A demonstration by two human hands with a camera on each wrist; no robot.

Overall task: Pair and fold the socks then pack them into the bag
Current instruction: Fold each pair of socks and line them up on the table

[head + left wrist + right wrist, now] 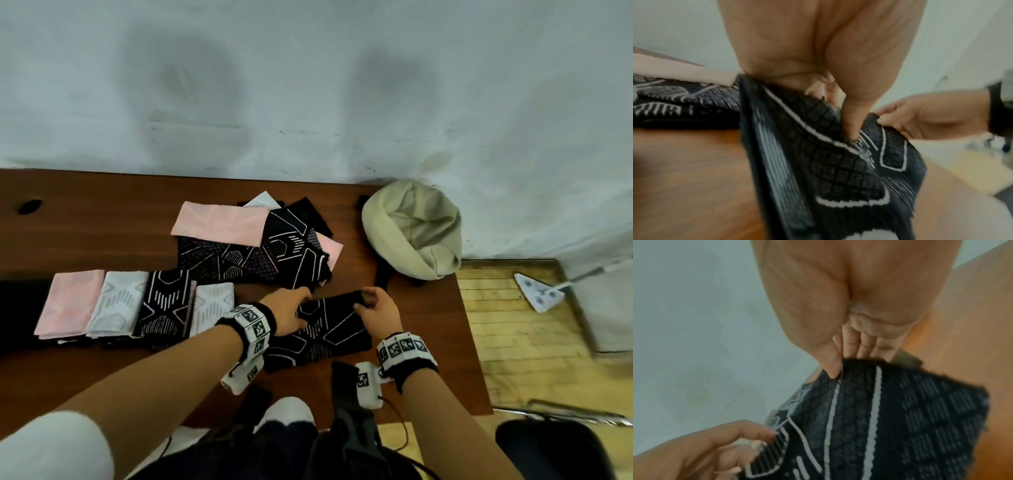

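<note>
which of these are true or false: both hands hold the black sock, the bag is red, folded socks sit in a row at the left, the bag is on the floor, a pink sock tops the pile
1. The left hand and right hand both hold the black patterned sock. True.
2. The bag is red. False: it is beige.
3. Folded socks sit in a row at the left. True.
4. The bag is on the floor. False: it sits on the wooden table.
5. A pink sock lies on the unsorted pile. True.

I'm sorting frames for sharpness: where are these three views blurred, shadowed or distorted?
Head view: mostly sharp, wide-angle bending toward the edges, two soft shadows on the pale wall. Left wrist view: motion-smeared black white-lined sock, left hand soft. Right wrist view: right hand and brown wooden table blurred, dim.
</note>
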